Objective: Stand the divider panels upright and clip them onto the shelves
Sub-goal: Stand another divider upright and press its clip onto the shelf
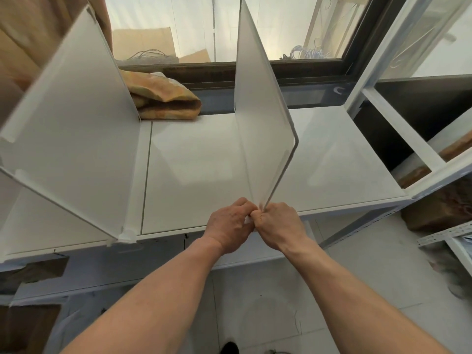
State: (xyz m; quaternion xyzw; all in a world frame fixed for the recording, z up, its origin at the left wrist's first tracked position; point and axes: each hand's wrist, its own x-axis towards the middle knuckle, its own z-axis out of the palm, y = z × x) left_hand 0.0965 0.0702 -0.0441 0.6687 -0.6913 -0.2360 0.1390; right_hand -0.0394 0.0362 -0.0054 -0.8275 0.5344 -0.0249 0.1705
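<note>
A white divider panel [258, 111] stands upright on the white shelf [194, 159], running from its back edge to its front edge. At the panel's near bottom corner my left hand [229, 226] and my right hand [278, 223] meet, fingers curled and pinching the corner at the shelf's front lip. Whatever sits between my fingertips is hidden. A second divider panel [74, 118] stands upright at the left, held at its foot by a white clip [127, 235] on the shelf's front edge. A third panel [30, 192] leans at the far left.
A folded orange-brown cloth [166, 98] lies at the back of the shelf by the window sill. A white metal rack frame [398, 123] stands at the right. Cardboard [20, 52] leans at the upper left. Grey tiled floor [281, 302] lies below.
</note>
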